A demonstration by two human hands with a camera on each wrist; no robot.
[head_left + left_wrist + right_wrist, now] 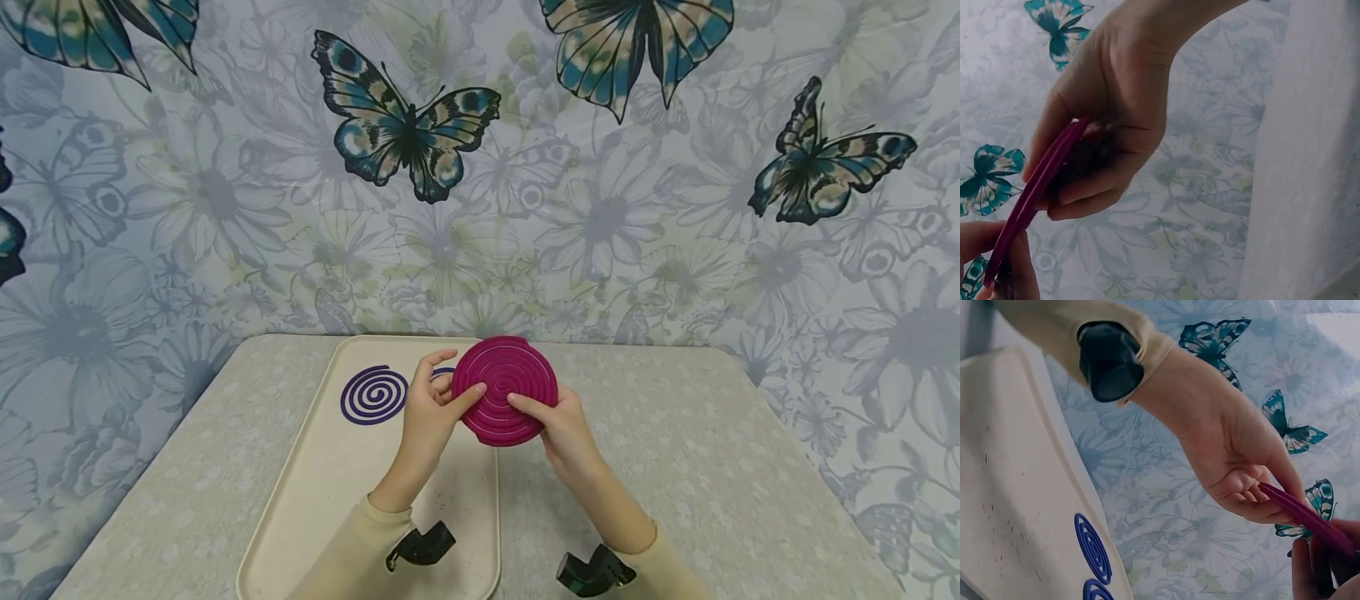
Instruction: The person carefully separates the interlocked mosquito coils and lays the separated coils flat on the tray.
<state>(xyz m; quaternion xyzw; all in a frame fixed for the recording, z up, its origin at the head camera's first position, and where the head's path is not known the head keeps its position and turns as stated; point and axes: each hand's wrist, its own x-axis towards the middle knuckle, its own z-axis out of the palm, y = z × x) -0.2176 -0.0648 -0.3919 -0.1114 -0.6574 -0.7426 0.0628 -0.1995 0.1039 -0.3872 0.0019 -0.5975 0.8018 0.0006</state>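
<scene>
A round magenta disc (506, 417) with spiral grooves on its face is held up in front of me, face toward the head camera. From the left side my left hand (429, 410) grips it, thumb on the face and fingers partly behind. My right hand (566, 429) pinches the opposite side, its thumb also on the face. Seen nearly edge-on in the left wrist view, the disc (1035, 187) looks thin. A dark blue-purple spiral coil (374, 395) lies flat on the cream tray (352, 500). A second coil (1097, 590) is mostly hidden behind my left hand in the head view.
The tray covers the left part of a table (675, 467) with a pale patterned top. Behind the table hangs a floral backdrop (480, 275) with butterflies. Dark wrist cameras (423, 546) sit on both cream sleeves. Small dark specks mark the tray in the right wrist view.
</scene>
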